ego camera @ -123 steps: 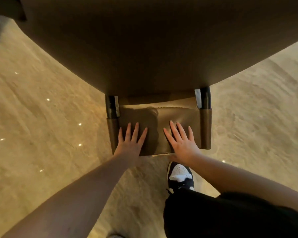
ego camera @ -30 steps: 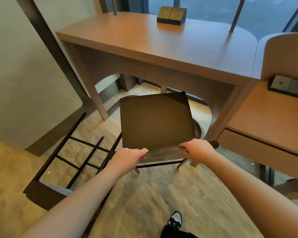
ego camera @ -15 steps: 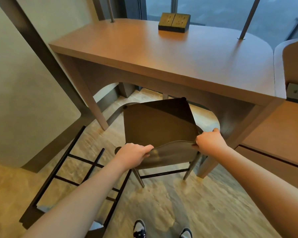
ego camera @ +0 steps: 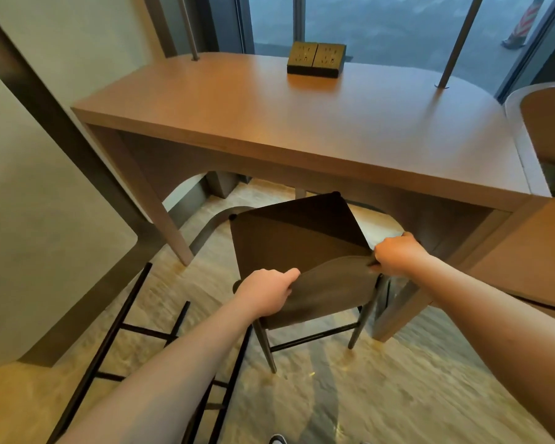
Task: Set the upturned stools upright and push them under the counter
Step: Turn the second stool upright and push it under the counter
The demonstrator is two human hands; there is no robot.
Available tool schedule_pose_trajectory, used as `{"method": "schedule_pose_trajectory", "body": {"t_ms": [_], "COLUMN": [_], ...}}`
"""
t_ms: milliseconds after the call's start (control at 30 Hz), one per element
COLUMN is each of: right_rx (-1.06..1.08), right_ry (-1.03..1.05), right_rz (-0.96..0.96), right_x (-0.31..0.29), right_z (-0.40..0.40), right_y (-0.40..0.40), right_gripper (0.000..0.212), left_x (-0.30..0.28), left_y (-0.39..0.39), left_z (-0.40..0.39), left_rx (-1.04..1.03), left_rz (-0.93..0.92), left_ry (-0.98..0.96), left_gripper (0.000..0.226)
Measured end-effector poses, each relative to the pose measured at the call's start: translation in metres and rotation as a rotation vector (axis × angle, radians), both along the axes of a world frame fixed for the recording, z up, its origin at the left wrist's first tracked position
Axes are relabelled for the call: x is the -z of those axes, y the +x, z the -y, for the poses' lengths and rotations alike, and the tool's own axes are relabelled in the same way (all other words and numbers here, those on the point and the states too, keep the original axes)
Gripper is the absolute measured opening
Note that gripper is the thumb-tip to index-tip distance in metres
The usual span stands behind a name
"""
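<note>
Gripping the low backrest at both ends, you have the stool (ego camera: 302, 248) upright on its legs at the centre of the frame. Your left hand (ego camera: 266, 294) is clenched over the backrest's left end, your right hand (ego camera: 396, 253) over its right end, and the dark seat stretches away from both toward the top of the frame.

What the push turns on is this: the surface (ego camera: 302, 120) lies straight beyond the seat, and the seat's far edge already sits at or just under its front edge, in the arched gap between the two legs. The seat looks slightly skewed, its far right corner higher in the frame than its far left, and its right side is near the surface's right leg (ego camera: 398, 312). Neither hand is clearly nearer the gap; I judge an even push away from you, with a small twist to square it, would keep it off that leg.

A second stool (ego camera: 122, 328) lies tipped on the floor at lower left, not yet righted.
</note>
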State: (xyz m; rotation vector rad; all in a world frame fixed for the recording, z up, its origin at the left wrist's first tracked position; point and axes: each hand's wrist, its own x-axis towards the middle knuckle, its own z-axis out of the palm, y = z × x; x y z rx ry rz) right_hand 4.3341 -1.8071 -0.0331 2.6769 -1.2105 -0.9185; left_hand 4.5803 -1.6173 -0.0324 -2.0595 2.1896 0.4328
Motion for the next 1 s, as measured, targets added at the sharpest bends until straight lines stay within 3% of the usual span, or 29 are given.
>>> {"method": "schedule_pose_trajectory", "body": {"t_ms": [100, 200, 367, 500, 700, 1000], "right_rx": [0.0, 0.007, 0.091, 0.095, -0.036, 0.093], "right_ry": [0.024, -0.021, -0.117, -0.165, -0.249, -0.227], "right_rz": [0.018, 0.045, 0.022, -0.018, -0.055, 0.017], "right_x": [0.001, 0.004, 0.005, -0.001, 0.004, -0.001], "right_z": [0.004, 0.011, 0.006, -0.002, -0.017, -0.05], "right_y": [-0.007, -0.021, -0.024, -0.022, -0.038, -0.062], "right_gripper": [0.035, 0.031, 0.011, 0.016, 0.015, 0.018], "left_x": [-0.003, -0.005, -0.008, -0.012, -0.009, -0.017], "left_y": [0.0, 0.016, 0.026, 0.018, 0.025, 0.036], "left_z": [0.0, -0.006, -0.012, -0.007, -0.008, 0.028], "left_rx": [-0.005, -0.029, -0.225, -0.204, -0.152, -0.018], "left_rz": [-0.031, 0.059, 0.064, 0.14, 0.169, 0.213], "left_ry": [0.047, 0.066, 0.23, 0.251, 0.208, 0.206], "left_gripper": [0.051, 0.067, 0.034, 0.018, 0.014, 0.014]}}
